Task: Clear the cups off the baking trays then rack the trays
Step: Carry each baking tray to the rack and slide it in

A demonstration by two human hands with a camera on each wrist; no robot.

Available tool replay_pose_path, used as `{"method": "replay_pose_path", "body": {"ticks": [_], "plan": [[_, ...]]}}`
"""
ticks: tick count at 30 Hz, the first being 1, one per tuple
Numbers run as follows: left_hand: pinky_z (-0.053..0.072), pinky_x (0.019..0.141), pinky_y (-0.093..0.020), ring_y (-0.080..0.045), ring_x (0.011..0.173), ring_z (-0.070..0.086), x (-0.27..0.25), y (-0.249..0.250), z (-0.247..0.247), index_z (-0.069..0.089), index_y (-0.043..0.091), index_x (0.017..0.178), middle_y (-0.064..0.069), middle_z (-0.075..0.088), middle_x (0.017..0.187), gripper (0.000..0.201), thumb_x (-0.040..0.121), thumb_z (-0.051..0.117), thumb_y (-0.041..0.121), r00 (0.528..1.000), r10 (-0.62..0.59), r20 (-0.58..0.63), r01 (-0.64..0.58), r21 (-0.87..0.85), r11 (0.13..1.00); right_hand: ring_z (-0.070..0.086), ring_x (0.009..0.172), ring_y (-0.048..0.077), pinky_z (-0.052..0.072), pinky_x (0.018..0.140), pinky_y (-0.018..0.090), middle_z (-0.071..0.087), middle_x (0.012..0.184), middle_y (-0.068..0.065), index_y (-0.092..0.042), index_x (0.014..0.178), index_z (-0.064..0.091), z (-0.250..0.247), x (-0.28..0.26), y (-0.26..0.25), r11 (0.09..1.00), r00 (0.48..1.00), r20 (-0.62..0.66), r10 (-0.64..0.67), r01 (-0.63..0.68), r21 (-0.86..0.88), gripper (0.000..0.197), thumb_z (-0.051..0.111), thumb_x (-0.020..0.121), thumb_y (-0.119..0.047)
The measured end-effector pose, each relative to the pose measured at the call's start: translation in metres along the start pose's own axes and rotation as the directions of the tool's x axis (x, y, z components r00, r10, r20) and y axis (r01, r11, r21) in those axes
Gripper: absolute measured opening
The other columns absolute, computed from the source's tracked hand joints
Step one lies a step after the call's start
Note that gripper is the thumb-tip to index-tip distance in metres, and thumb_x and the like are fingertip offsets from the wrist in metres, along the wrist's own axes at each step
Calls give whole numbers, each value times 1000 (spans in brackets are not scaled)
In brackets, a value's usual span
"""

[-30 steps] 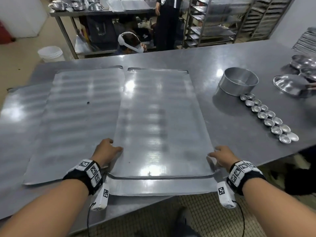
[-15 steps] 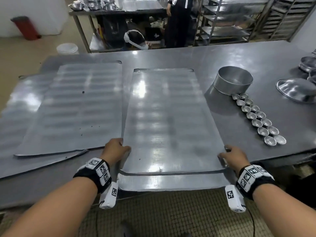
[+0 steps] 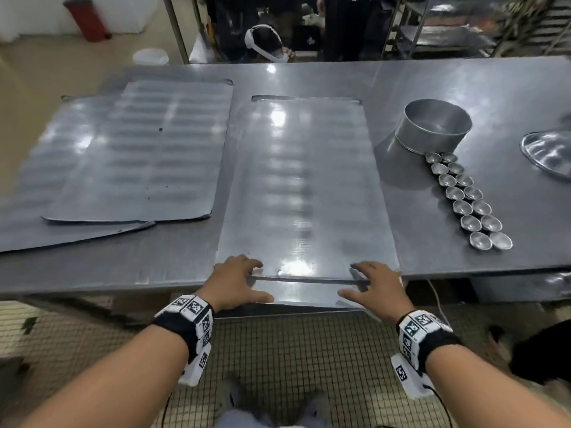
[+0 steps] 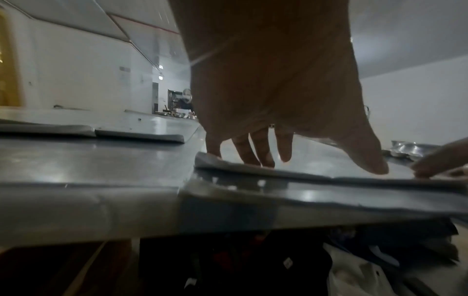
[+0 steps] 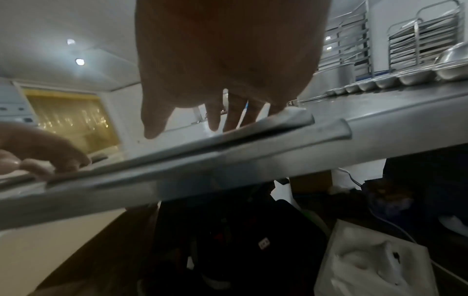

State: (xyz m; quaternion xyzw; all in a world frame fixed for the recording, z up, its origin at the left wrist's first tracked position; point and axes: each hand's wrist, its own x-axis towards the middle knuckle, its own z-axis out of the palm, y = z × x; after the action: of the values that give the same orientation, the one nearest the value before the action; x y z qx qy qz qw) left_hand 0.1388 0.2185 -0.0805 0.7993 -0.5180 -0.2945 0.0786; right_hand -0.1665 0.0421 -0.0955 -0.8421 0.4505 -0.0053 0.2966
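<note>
Fingers of left hand (image 3: 234,281) and right hand (image 3: 375,285) lie flat, gripping nothing, on the flat grey metal baking tray (image 3: 306,186). Stiff, thin, probably slippery; best gripped at its near overhanging edge.

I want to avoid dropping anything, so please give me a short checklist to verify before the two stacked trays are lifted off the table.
1. Cups off the top tray: ok, its surface is bare; the small cups stand in two rows on the table.
2. Left hand in place: ok, fingers rest on the top tray's near edge.
3. Right hand in place: ok, fingers on the same edge.
4. Grip under the trays: not ok, both hands lie flat on top.
5. Stack aligned: not ok, the lower tray sticks out toward the person.
6. Path to the rack: cannot tell.
</note>
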Motion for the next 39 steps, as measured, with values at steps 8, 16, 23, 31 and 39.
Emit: {"method": "replay_pose_path", "body": {"ticks": [8, 16, 23, 31, 39], "plan": [[40, 100, -42, -11, 107, 48, -8, -8, 23, 58, 38, 117, 14, 55, 114, 69, 62, 73, 78, 992, 55, -116, -41, 121, 992, 44, 112, 6, 45, 101, 32, 54, 118, -11, -28, 135, 58, 22, -18, 4, 991, 995, -56, -79, 72, -116, 87, 61, 66, -82], [54, 72, -29, -2, 77, 56, -25, -5, 31, 58, 37, 123, 17, 60, 83, 66, 69, 79, 67, 983, -6, -182, 5, -6, 1000, 55, 94, 7, 52, 85, 31, 62, 96, -14, -30, 123, 64, 34, -35, 1, 998, 986, -163, -37, 28, -56, 57, 72, 78, -64], [56, 78, -35, -9, 83, 59, -31, 1, 34, 60, 32, 125, 13, 62, 90, 63, 72, 81, 60, 976, -48, -214, 38, -52, 998, 58, 91, 6, 55, 84, 32, 61, 95, -12, -32, 121, 63, 29, -37, -5, 998, 986, -165, 10, -19, -53, 54, 73, 78, -63], [53, 90, -36, -11, 100, 57, -35, -4, 40, 55, 28, 134, 10, 62, 107, 77, 73, 73, 71, 943, -77, -325, 46, -101, 994, 54, 110, 11, 49, 97, 37, 61, 112, -10, -29, 130, 58, 24, -36, 2, 994, 976, -214, -42, 18, -109, 62, 61, 84, -70], [43, 104, -44, -30, 130, 46, -40, -23, 49, 40, 19, 147, -9, 43, 145, 73, 88, 70, 50, 772, -521, -364, 311, -500, 809, 45, 132, 38, 41, 107, 49, 36, 151, 16, -16, 152, 30, 7, -28, 41, 912, 903, -205, 376, -323, 252, 74, 60, 94, -51]]}}
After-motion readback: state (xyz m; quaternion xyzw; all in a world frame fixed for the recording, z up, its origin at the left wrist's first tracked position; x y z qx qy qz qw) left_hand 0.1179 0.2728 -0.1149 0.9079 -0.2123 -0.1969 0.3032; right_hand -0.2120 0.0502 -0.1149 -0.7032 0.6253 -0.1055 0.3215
